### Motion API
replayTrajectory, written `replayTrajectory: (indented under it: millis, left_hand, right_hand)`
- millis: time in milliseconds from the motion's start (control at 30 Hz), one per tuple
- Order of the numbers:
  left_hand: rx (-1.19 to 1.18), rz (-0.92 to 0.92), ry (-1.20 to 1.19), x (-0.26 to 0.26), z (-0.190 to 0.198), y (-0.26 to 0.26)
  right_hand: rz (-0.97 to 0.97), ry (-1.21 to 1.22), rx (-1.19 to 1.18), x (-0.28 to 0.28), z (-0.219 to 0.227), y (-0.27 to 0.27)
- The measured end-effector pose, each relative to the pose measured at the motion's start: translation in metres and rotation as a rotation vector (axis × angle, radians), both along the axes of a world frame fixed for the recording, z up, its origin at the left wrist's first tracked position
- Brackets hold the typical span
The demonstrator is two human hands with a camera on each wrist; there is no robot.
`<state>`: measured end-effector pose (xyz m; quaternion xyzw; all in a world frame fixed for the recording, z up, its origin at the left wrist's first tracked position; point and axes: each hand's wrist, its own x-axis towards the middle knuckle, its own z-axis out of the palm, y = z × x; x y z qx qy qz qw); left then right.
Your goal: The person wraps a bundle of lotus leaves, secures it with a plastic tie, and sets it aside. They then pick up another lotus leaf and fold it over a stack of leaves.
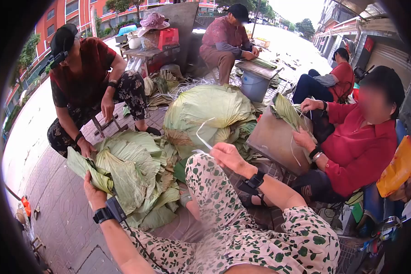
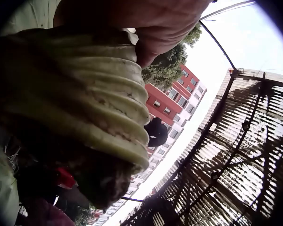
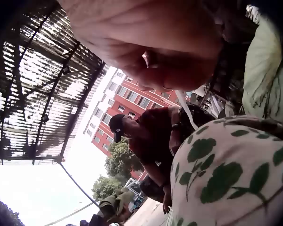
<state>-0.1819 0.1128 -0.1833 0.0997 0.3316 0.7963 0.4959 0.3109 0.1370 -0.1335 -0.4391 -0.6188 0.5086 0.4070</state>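
My left hand (image 1: 95,193) holds a folded bundle of large pale green leaves (image 1: 87,171), which look like lotus leaves, at the left edge of a leaf heap (image 1: 128,166). In the left wrist view, the thick rounded folds of the leaf bundle (image 2: 115,101) lie stacked beneath the hand (image 2: 174,21). Over my right knee, my right hand (image 1: 235,158) pinches a thin white strip (image 1: 201,132), whose bent end sticks up to the left. The right wrist view shows the curled fingers of this hand (image 3: 146,47) with the white strip (image 3: 185,110) hanging below.
A person (image 1: 82,82) at the left leans over the leaf heap. A larger leaf mound (image 1: 210,114) stands ahead. At the right, another person (image 1: 360,141) works a leaf over a board (image 1: 283,137). Further back, someone sits by a blue bucket (image 1: 254,86) topped with a board.
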Motion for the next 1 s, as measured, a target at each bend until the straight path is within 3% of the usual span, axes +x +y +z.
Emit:
replayTrajectory:
  millis: [67, 100, 233, 433, 533, 700, 767, 933, 1000]
  left_hand:
    - [-0.03, -0.07, -0.007, 0.003, -0.003, 0.002]
    - [-0.061, -0.122, -0.017, 0.004, -0.002, 0.003]
    - [-0.103, -0.074, 0.058, 0.004, 0.006, 0.004]
    - [-0.153, -0.059, 0.158, -0.007, 0.047, 0.005]
    - [-0.11, -0.038, 0.237, -0.017, 0.057, 0.006]
    - [-0.105, -0.023, 0.186, -0.031, 0.019, -0.005]
    - [-0.323, 0.109, 0.298, -0.037, 0.005, -0.016]
    - [-0.283, 0.189, 0.299, -0.064, 0.001, -0.043]
    - [-0.315, 0.247, 0.313, -0.083, -0.018, -0.044]
  right_hand:
    - [0.075, -0.068, -0.035, -0.001, -0.026, -0.026]
    - [-0.016, -0.263, 0.44, -0.004, -0.038, -0.037]
    - [-0.121, -0.341, 0.501, -0.009, -0.038, -0.063]
    - [-0.121, -0.352, 0.504, -0.007, -0.046, -0.059]
    - [-0.249, -0.376, 0.618, -0.013, -0.058, -0.054]
    - [-0.298, -0.364, 0.618, -0.02, -0.061, -0.052]
    - [-0.296, -0.351, 0.608, -0.02, -0.062, -0.053]
    - [-0.336, -0.34, 0.553, -0.023, -0.065, -0.054]
    - [-0.333, -0.336, 0.564, -0.023, -0.065, -0.054]
